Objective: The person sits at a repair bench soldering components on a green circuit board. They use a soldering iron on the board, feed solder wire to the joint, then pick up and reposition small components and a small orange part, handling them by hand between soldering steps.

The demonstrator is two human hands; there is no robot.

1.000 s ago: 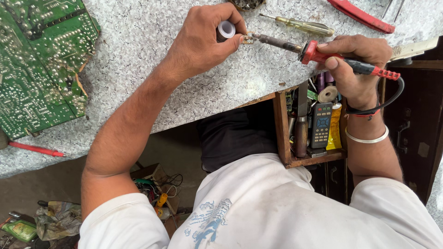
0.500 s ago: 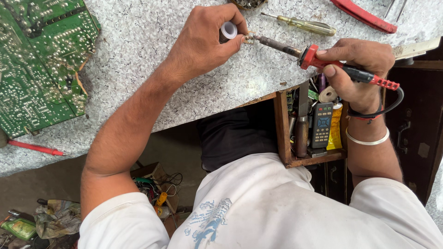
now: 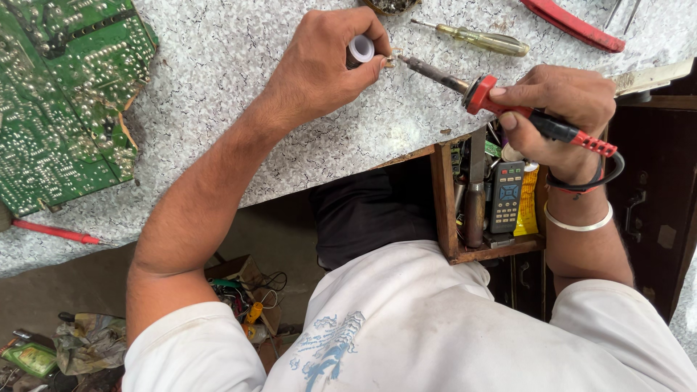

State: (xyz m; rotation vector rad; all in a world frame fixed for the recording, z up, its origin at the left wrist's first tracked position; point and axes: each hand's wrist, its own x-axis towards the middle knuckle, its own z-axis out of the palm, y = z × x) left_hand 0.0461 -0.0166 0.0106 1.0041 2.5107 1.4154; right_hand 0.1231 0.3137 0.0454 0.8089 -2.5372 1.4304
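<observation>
My left hand (image 3: 323,69) rests on the speckled grey worktop (image 3: 218,80) and pinches a small white spool (image 3: 360,49) between thumb and fingers. My right hand (image 3: 563,109) grips the red and black handle of a soldering iron (image 3: 501,98). The iron's dark metal tip points left and meets the small part held at my left fingertips. A black cord loops from the handle around my right wrist.
A large green circuit board (image 3: 65,94) lies at the left of the worktop, a red pen (image 3: 54,232) below it. A yellow-handled screwdriver (image 3: 479,38) and red-handled pliers (image 3: 573,25) lie at the back. An open wooden drawer (image 3: 465,210) holds a remote and tools.
The soldering iron's tip has stayed at my left fingertips. Both hands have held their places, with only a slight shift of the right hand's grip on the handle.
</observation>
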